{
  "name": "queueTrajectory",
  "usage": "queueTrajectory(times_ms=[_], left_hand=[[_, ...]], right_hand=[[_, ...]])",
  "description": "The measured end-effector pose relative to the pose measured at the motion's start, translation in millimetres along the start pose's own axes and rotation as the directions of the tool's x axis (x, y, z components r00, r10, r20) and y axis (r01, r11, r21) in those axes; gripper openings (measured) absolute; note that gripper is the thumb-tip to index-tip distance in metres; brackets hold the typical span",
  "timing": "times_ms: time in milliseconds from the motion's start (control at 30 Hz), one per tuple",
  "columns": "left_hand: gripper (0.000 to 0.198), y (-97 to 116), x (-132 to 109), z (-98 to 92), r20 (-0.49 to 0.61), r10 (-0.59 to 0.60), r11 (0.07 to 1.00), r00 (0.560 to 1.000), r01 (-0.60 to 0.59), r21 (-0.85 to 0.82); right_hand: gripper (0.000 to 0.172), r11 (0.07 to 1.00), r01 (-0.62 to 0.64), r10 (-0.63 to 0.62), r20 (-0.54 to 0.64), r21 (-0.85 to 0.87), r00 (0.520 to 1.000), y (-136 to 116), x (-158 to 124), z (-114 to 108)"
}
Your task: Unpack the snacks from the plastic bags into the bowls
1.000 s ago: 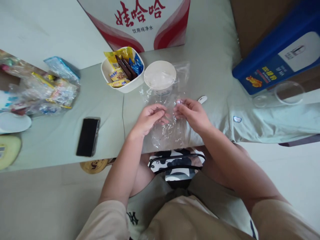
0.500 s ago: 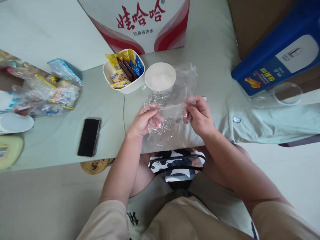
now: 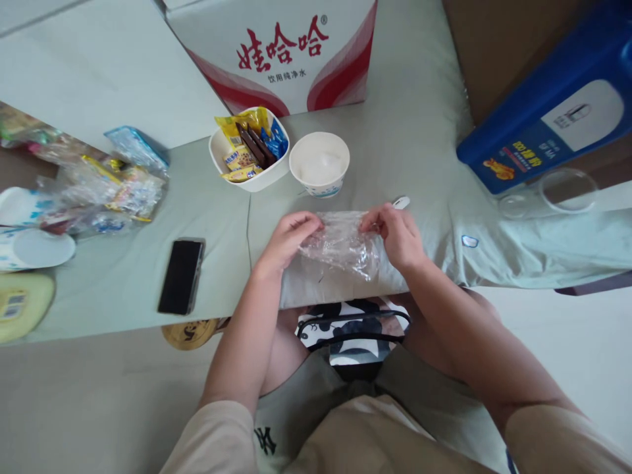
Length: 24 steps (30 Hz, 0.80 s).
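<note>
A crumpled clear plastic bag (image 3: 343,247) lies folded on the pale green cloth near the table's front edge. My left hand (image 3: 289,238) pinches its left end and my right hand (image 3: 397,236) pinches its right end, fingers curled on the film. Just behind the bag stands a white paper bowl (image 3: 319,164) holding something white. To its left a white square dish (image 3: 251,155) is filled with wrapped snacks.
A black phone (image 3: 181,276) lies left of my hands. Bagged snacks (image 3: 99,191) pile at the far left beside white lids. A red and white carton (image 3: 291,52) stands behind, a blue box (image 3: 548,112) at right, and a clear lid (image 3: 567,191) below it.
The bag was held spread upright in front of the bowl; now it is folded down and bunched low between my hands, and the bowl shows fully. The view shifted slightly.
</note>
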<state>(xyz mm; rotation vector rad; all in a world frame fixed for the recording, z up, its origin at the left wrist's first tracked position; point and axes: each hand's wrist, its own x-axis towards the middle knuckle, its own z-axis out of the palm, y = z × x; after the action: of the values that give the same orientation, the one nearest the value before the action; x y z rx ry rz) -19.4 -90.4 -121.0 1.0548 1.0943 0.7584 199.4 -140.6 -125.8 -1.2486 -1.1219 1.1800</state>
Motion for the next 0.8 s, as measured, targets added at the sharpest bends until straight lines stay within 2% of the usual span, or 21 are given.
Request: queueTrajectory(times_ms=[67, 133, 167, 233, 300, 400, 500, 567, 633, 733, 800], left_hand=[[0.024, -3, 1, 0.0, -0.003, 0.046, 0.998, 0.999, -0.046, 0.037], [0.024, -6, 3, -0.8, -0.014, 0.093, 0.995, 0.996, -0.092, 0.031], [0.025, -7, 4, -1.4, -0.024, 0.111, 0.994, 0.993, -0.111, 0.018], [0.028, -9, 5, -2.6, -0.054, 0.144, 0.989, 0.988, -0.145, -0.016], [0.036, -9, 5, -3.2, -0.084, 0.152, 0.985, 0.985, -0.158, -0.069], [0.059, -5, 2, -1.8, -0.069, 0.067, 0.983, 0.995, -0.077, -0.169], [0.085, -2, -3, 2.1, -0.023, -0.044, 0.987, 0.999, 0.040, -0.157], [0.095, -1, -4, 4.2, -0.035, -0.052, 0.992, 0.998, 0.048, -0.114], [0.099, -2, -3, 4.6, -0.064, -0.030, 0.995, 0.997, 0.024, -0.101], [0.098, -2, -1, 1.8, -0.150, 0.007, 0.992, 0.989, -0.026, -0.127], [0.094, -2, 0, -0.4, -0.222, 0.026, 0.987, 0.975, -0.060, -0.148]], right_hand=[[0.043, 0.991, 0.011, -0.013, -0.020, -0.131, 1.000, 0, 0, 2], [0.028, 0.986, -0.014, 0.011, -0.020, -0.165, 1.000, 0, -1, 3], [0.033, 0.988, -0.041, 0.039, -0.015, -0.147, 0.999, 0, -1, 3], [0.060, 0.991, -0.093, 0.094, 0.009, -0.093, 0.995, 0, -1, 3], [0.070, 0.992, -0.115, 0.117, 0.029, -0.056, 0.993, 1, -1, 4], [0.066, 0.996, -0.084, 0.084, 0.007, 0.015, 0.996, 1, -1, 5], [0.069, 0.996, -0.051, 0.052, -0.012, 0.077, 0.999, 3, 0, 6], [0.068, 0.993, -0.066, 0.068, -0.011, 0.094, 0.998, 6, 1, 6], [0.056, 0.994, -0.071, 0.076, -0.056, 0.087, 0.996, 9, 1, 4], [0.036, 0.999, 0.043, -0.043, -0.194, -0.004, 0.980, 11, -2, -1], [0.037, 0.982, 0.160, -0.177, -0.187, -0.101, 0.966, 10, -5, -3]])
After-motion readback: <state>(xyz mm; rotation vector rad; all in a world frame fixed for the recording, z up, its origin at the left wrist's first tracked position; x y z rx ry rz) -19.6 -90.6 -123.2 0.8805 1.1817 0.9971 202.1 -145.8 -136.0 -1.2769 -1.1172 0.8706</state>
